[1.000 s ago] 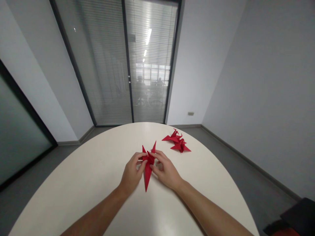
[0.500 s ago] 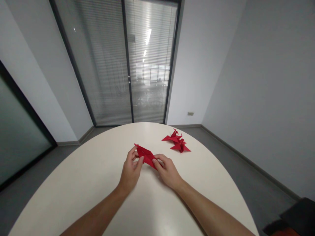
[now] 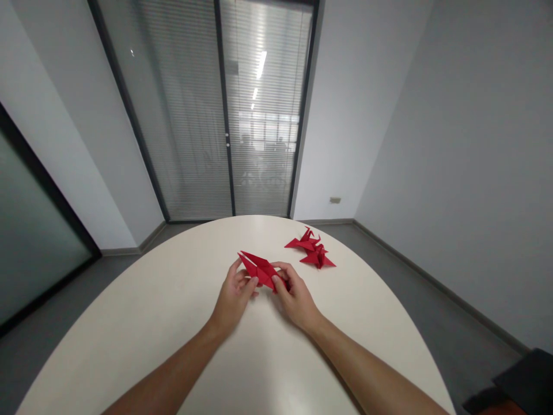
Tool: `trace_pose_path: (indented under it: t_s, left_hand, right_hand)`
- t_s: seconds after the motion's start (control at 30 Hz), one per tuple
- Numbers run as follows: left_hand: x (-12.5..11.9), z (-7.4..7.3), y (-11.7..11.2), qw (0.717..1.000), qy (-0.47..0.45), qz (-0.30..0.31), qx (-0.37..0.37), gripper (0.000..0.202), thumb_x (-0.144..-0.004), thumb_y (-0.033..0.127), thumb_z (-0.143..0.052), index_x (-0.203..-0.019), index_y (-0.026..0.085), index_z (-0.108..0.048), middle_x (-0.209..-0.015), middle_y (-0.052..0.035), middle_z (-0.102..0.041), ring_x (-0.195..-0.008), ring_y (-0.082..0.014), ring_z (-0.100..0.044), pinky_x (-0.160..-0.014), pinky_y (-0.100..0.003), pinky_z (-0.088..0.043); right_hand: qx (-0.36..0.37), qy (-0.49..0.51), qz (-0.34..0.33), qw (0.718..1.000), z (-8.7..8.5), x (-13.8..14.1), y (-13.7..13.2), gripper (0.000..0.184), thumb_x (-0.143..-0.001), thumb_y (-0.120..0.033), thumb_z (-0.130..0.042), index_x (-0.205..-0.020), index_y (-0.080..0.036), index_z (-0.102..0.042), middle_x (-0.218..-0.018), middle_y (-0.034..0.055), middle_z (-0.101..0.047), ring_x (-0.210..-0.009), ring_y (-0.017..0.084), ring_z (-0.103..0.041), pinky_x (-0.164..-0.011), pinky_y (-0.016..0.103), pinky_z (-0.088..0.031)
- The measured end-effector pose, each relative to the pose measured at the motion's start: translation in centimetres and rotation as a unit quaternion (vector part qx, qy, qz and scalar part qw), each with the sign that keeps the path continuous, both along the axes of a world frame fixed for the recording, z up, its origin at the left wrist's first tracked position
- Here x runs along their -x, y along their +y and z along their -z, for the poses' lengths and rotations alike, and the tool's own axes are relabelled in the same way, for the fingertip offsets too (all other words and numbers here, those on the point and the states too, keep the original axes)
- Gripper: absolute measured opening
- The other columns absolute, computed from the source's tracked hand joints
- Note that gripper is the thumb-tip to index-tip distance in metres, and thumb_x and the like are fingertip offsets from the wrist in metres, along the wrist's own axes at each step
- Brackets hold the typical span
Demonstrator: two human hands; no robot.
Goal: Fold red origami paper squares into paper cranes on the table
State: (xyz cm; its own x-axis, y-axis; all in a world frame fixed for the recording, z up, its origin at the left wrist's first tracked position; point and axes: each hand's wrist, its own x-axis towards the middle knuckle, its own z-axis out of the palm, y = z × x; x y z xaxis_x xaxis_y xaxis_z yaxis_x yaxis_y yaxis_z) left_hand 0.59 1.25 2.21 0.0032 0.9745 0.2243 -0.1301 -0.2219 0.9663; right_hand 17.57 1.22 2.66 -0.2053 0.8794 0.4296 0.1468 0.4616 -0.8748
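Your left hand [image 3: 232,295] and right hand [image 3: 299,295] are bare — slender fingers [image 3: 288,268], narrow wrists [image 3: 315,324] — and your bare forearms [image 3: 360,360] widen smoothly away from them.

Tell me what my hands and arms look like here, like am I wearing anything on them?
Your left hand and right hand are ungloved, with no watch or bracelet showing at either wrist. Both forearms are bare, with no sleeves in view, and I see no markings on them. Some fingers are partly hidden, so I can't rule out rings.
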Motion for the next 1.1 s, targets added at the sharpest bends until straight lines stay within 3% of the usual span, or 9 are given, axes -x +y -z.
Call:
trace_pose_path:
  t_s: [0.07,0.17,0.27,0.33,0.5,0.63,0.83,0.93,1.1]
  left_hand:
    - [0.06,-0.19,-0.07,0.999,0.026,0.021,-0.007,0.049,-0.080,0.046,-0.070,-0.115,0.016,-0.057,-0.099,-0.0090,-0.070,-0.081,-0.0181,-0.068,-0.066,-0.027,-0.055]
    - [0.15,-0.42,-0.18,0.998,0.060,0.018,-0.011,0.036,-0.078,0.047,-0.070,-0.095,0.016,-0.064,-0.086,-0.0064,-0.072,-0.074,-0.0175,-0.067,-0.067,-0.028,-0.055]
    - [0.15,-0.42,-0.19,0.999,0.054,0.008,-0.001,0.037,-0.075,0.046,-0.072,-0.094,0.016,-0.065,-0.082,-0.0056,-0.073,-0.069,-0.0173,-0.067,-0.066,-0.029,-0.055]
    - [0.10,-0.27,-0.12,0.999,0.039,0.010,0.004,0.037,-0.074,0.045,-0.074,-0.096,0.015,-0.065,-0.084,-0.0064,-0.074,-0.069,-0.0177,-0.068,-0.067,-0.030,-0.056]
    - [0.11,0.05,0.12,0.999,0.031,0.014,0.002,0.040,-0.073,0.046,-0.076,-0.097,0.015,-0.067,-0.088,-0.0095,-0.076,-0.075,-0.0204,-0.071,-0.070,-0.032,-0.057]
    - [0.25,-0.10,0.15,0.999,0.036,0.009,0.001,0.040,-0.074,0.046,-0.075,-0.097,0.015,-0.067,-0.090,-0.0101,-0.077,-0.077,-0.0208,-0.071,-0.070,-0.031,-0.056]
    - [0.25,-0.20,0.20,1.000,0.015,0.014,0.007,0.035,-0.073,0.034,-0.073,-0.101,0.015,-0.066,-0.096,-0.0093,-0.077,-0.081,-0.0209,-0.071,-0.072,-0.031,-0.056]
    - [0.25,-0.14,0.22,1.000,0.007,0.021,0.000,0.035,-0.074,0.032,-0.072,-0.104,0.016,-0.066,-0.100,-0.0098,-0.076,-0.083,-0.0207,-0.071,-0.074,-0.031,-0.056]
    - [0.28,-0.24,0.09,0.999,0.021,0.027,0.009,0.035,-0.073,0.033,-0.072,-0.102,0.015,-0.067,-0.095,-0.0088,-0.076,-0.082,-0.0210,-0.071,-0.073,-0.031,-0.056]
  right_hand:
    - [-0.005,-0.021,0.010,1.000,0.01,-0.02,0.01,0.032,-0.101,-0.038,-0.047,-0.128,-0.023,-0.053,-0.079,-0.0001,-0.062,-0.070,0.017,-0.057,-0.068,0.029,-0.046]
    - [-0.021,-0.039,0.021,0.999,-0.10,-0.05,0.09,0.031,-0.100,-0.035,-0.049,-0.128,-0.024,-0.056,-0.089,0.0028,-0.067,-0.080,0.019,-0.062,-0.076,0.032,-0.050]
    - [-0.095,-0.066,0.047,0.992,-0.33,-0.21,0.15,0.031,-0.097,-0.029,-0.053,-0.127,-0.027,-0.062,-0.117,0.0082,-0.066,-0.107,0.023,-0.061,-0.096,0.039,-0.048]
    - [-0.149,-0.093,0.070,0.982,-0.44,-0.42,0.17,0.035,-0.096,-0.024,-0.054,-0.130,-0.029,-0.063,-0.125,0.0092,-0.062,-0.115,0.025,-0.057,-0.102,0.042,-0.045]
    - [-0.217,-0.140,0.084,0.962,-0.43,-0.86,0.18,0.045,-0.094,-0.017,-0.054,-0.135,-0.035,-0.060,-0.109,0.0084,-0.065,-0.101,0.024,-0.059,-0.087,0.041,-0.052]
    - [-0.222,-0.124,0.071,0.964,-0.74,-0.82,0.08,0.042,-0.095,-0.015,-0.053,-0.131,-0.033,-0.063,-0.111,0.0074,-0.067,-0.101,0.022,-0.063,-0.087,0.038,-0.054]
    - [-0.237,-0.149,0.047,0.959,-0.90,-0.57,-0.34,0.035,-0.091,-0.015,-0.057,-0.120,-0.032,-0.070,-0.129,0.0075,-0.063,-0.114,0.024,-0.061,-0.093,0.041,-0.053]
    - [-0.236,-0.163,0.068,0.956,-0.88,-0.46,-0.45,0.030,-0.090,-0.019,-0.062,-0.115,-0.031,-0.072,-0.127,0.0085,-0.063,-0.115,0.027,-0.058,-0.095,0.045,-0.050]
    - [-0.214,-0.131,0.074,0.965,-0.97,-0.29,-0.21,0.024,-0.092,-0.019,-0.062,-0.112,-0.028,-0.071,-0.117,0.0093,-0.064,-0.109,0.025,-0.059,-0.094,0.043,-0.051]
